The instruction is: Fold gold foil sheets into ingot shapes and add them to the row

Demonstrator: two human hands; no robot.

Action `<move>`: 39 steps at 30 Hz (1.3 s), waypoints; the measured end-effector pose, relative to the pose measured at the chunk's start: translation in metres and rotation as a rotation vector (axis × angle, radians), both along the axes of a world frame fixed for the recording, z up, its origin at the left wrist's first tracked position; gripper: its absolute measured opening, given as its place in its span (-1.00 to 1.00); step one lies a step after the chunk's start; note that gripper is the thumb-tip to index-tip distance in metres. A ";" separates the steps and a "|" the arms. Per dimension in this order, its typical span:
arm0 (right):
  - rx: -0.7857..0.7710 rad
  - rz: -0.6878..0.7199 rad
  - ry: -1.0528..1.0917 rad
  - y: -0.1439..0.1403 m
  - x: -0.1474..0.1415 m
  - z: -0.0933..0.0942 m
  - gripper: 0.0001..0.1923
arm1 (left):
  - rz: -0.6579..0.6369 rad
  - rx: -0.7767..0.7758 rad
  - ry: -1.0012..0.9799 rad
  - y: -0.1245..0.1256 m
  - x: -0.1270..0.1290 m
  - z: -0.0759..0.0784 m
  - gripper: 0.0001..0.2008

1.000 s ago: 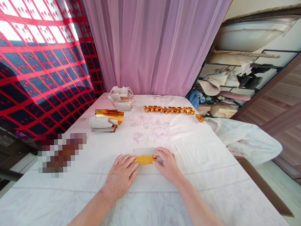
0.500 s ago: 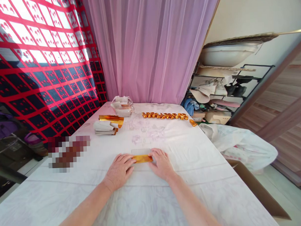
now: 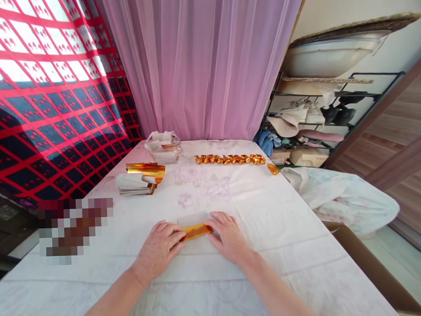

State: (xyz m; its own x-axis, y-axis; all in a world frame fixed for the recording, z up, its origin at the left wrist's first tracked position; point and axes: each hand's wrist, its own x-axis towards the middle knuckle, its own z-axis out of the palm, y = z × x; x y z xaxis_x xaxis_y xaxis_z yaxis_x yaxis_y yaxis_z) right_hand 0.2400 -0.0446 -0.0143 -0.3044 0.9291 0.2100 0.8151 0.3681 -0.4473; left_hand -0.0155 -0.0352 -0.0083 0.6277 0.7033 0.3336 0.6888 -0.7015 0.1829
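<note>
Hands are staying on the gold paper strip (image 3: pixel 195 232), which is now tilting a little, right end higher, where before it was lying level. Left hand (image 3: pixel 158 249) and right hand (image 3: pixel 228 235) are lying nearly flat, fingertips pressing its ends. Its long axis is running left to right on the white tablecloth (image 3: pixel 267 211).

The left hand (image 3: pixel 157 249) and right hand (image 3: pixel 227 235) cover both ends of the gold paper (image 3: pixel 195 232). A pixelated patch (image 3: pixel 73 229) hides something at the table's (image 3: pixel 268 220) left edge. The bag's (image 3: pixel 162 147) contents are too small to tell.
</note>
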 end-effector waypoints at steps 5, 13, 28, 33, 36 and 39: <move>0.032 -0.037 -0.047 0.006 0.007 -0.002 -0.71 | -0.042 -0.009 0.001 -0.001 0.008 0.003 -0.79; 0.113 -0.116 -0.102 0.004 0.006 -0.010 -0.66 | -0.103 0.055 0.056 -0.006 0.014 -0.006 -0.69; 0.194 0.019 -0.022 -0.013 -0.008 -0.003 -0.68 | -0.051 -0.027 -0.012 -0.013 0.028 -0.008 -0.66; 0.165 0.025 0.005 -0.011 -0.006 -0.005 -0.67 | -0.056 -0.018 -0.031 -0.009 0.028 -0.008 -0.66; 0.148 0.026 0.016 -0.010 -0.006 -0.004 -0.68 | -0.049 -0.047 -0.056 -0.008 0.028 -0.007 -0.68; 0.135 0.034 0.021 -0.010 -0.006 -0.003 -0.67 | -0.033 -0.088 -0.095 -0.008 0.030 -0.006 -0.72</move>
State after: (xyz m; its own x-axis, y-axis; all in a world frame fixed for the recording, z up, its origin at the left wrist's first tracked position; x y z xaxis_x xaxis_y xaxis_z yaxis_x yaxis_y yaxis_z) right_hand 0.2342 -0.0545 -0.0172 -0.3297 0.8811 0.3390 0.7922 0.4536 -0.4084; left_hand 0.0141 -0.0435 -0.0138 0.6197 0.7119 0.3304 0.6420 -0.7020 0.3083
